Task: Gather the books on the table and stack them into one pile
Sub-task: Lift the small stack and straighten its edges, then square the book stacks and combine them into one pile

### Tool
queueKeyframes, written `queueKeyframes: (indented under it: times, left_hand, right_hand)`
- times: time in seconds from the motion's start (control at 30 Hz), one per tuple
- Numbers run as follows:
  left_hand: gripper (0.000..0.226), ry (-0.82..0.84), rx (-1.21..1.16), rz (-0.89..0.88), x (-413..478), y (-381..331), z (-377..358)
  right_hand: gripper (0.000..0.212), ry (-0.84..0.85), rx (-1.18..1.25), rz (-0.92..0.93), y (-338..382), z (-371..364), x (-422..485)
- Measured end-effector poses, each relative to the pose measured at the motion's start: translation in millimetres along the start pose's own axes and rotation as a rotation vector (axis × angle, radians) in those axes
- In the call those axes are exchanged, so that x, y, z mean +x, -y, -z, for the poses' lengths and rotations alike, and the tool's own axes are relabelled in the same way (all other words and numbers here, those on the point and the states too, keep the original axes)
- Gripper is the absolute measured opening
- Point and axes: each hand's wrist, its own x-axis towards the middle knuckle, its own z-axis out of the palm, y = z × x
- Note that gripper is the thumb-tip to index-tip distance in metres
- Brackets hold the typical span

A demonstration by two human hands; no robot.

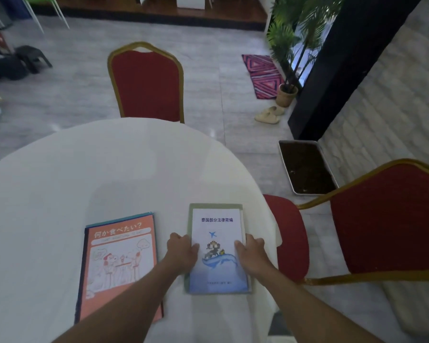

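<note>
While both hands rest on the small pile at the near right of the desk (60,181), the gathering looks partly done and not finished. That pile has a white-and-blue booklet (217,233) lying on top of a green-edged book (189,219), whose border shows along the left and far sides. The left hand (181,251) grips the booklet's left edge, thumb over the cover, and the right hand (252,253) does the same on the right edge, fingers curled down the side; both hold the pile from opposite sides, as if squaring it up or about to lift it. Just beside it to the left, apart from it with a strip of white cloth between, lies a larger orange book (124,246) flat on the desk. A thin blue edge shows along its far side, so another book may lie under it, though I cannot tell for certain. Counted: at least three books in view, perhaps four, in two separate groups. What is left, as I judge it, is bringing the two groups together into one pile; the larger orange book would sit better at the bottom. Two red chairs stand at the desk, one (146,85) at the far side and one (382,219) to the right.
</note>
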Motion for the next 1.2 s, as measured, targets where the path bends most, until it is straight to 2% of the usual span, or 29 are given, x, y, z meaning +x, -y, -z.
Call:
queueKeyframes:
  times: [0.17, 0.33, 0.47, 0.57, 0.73, 0.87, 1.0, 1.1, 1.2]
  left_hand:
    - [0.043, 0.075, -0.052, 0.041, -1, 0, 0]
    - [0.041, 0.110, -0.095, -0.010, -3, 4, 7]
    - [0.041, -0.009, -0.117, -0.053, -18, 14, 26]
    - [0.048, -0.094, -0.181, -0.049, -33, 37, 45]
    - [0.053, -0.193, -0.160, 0.022, -63, 92, 74]
    - [0.048, -0.274, -0.193, 0.109, -73, 147, 79]
    - [0.047, -0.266, -0.181, 0.259, -81, 181, 80]
    - [0.051, -0.208, -0.214, 0.352, -81, 198, 73]
    - [0.052, -0.140, -0.287, 0.380, -80, 210, 63]
  right_hand:
    - [0.042, -0.009, -0.045, 0.021, -3, -5, 0]
    - [0.042, -0.040, -0.091, -0.017, 5, -6, -1]
    - [0.046, -0.232, -0.187, 0.082, 26, -11, -14]
    - [0.052, -0.284, -0.237, 0.200, 48, -20, -27]
    - [0.053, -0.120, -0.226, 0.352, 90, -60, -47]
    - [0.060, 0.006, -0.196, 0.393, 117, -99, -61]
    - [0.074, 0.123, -0.234, 0.316, 132, -135, -67]
    - [0.069, 0.165, -0.277, 0.230, 135, -158, -68]
    - [0.069, 0.136, -0.285, 0.159, 131, -175, -68]
